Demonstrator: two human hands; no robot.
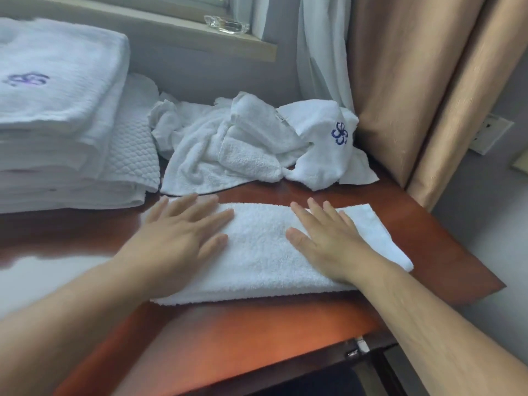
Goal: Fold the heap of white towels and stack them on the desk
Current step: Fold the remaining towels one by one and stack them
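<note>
A white towel [258, 252], folded into a long strip, lies across the reddish-brown desk [257, 332] in front of me. My left hand [180, 232] lies flat on its left end, fingers straight and spread. My right hand [328, 241] presses flat on its right half, fingers straight. Behind the strip sits a crumpled heap of white towels [248, 144], one showing a blue flower logo. A tall stack of folded white towels [57, 115] stands at the left, with a purple logo on top.
A quilted white cloth [134, 150] leans against the stack's right side. Tan curtains [414, 81] and a white sheer curtain hang at the desk's back right corner. A glass ashtray [227, 24] sits on the window sill. The desk's right edge drops off beside the strip.
</note>
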